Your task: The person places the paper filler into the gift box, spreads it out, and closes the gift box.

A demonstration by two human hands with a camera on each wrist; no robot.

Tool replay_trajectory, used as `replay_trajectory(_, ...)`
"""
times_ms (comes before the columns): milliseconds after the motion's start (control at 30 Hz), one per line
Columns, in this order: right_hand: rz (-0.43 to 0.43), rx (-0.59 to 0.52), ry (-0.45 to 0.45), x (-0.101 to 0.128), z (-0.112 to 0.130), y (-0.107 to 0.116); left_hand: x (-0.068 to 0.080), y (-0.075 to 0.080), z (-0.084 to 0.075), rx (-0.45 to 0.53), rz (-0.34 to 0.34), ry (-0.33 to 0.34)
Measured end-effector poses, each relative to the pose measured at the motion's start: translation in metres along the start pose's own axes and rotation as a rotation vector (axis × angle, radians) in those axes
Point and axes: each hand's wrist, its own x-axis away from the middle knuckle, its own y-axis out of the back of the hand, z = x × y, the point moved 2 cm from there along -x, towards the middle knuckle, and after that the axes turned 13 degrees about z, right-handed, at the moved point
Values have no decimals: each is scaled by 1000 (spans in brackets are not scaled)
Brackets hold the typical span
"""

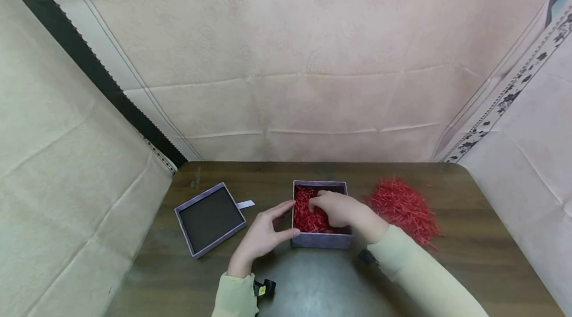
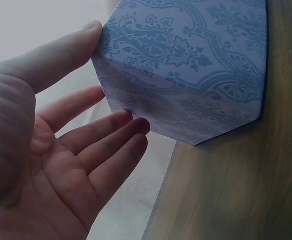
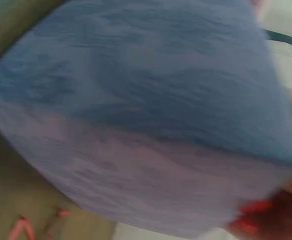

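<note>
A purple patterned box (image 1: 321,241), lidless, stands on the table with red shredded paper (image 1: 306,215) inside. At its left side is my left hand (image 1: 261,235), thumb at the near corner and the other fingers stretched along the wall. In the left wrist view, the left fingers (image 2: 111,125) lie against the box's damask-patterned side. My right hand (image 1: 341,210) reaches over the right rim into the box, its fingers bent down into the shreds. Red strands show at those fingers in the blurred right wrist view, where the box wall (image 3: 136,100) covers most of the hand.
The box's lid (image 1: 210,220) lies inside-up on the left, dark within, with a pale ribbon tab (image 1: 246,204). A loose heap of red shredded paper (image 1: 406,207) sits right of the box, beyond my right forearm. Pale cloth (image 1: 313,58) hangs behind the wooden table (image 1: 473,237).
</note>
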Motion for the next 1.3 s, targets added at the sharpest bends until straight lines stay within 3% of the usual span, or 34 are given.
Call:
replay_trajectory(167,-28,22,38,-12,-1,-7,0,0,0,0,-2,-5)
replay_trajectory(300,-39,21,93,-9,-3,-1,0,0,1,0,0,-6)
replay_trajectory(533,-33,-196,159,26,-11,22,-1,0,-1,-2,0,-10)
replay_trajectory(700,-84,-314,209,52,-26,25,0,0,-2,-1,-3,-14)
replay_trajectory(1000,-165,-400,236,79,-58,3,3,1,-4,-4,-2,-4)
replay_trajectory(1300,-176,-394,251,85,-59,-2,2,-1,-5,-3,-7,-14)
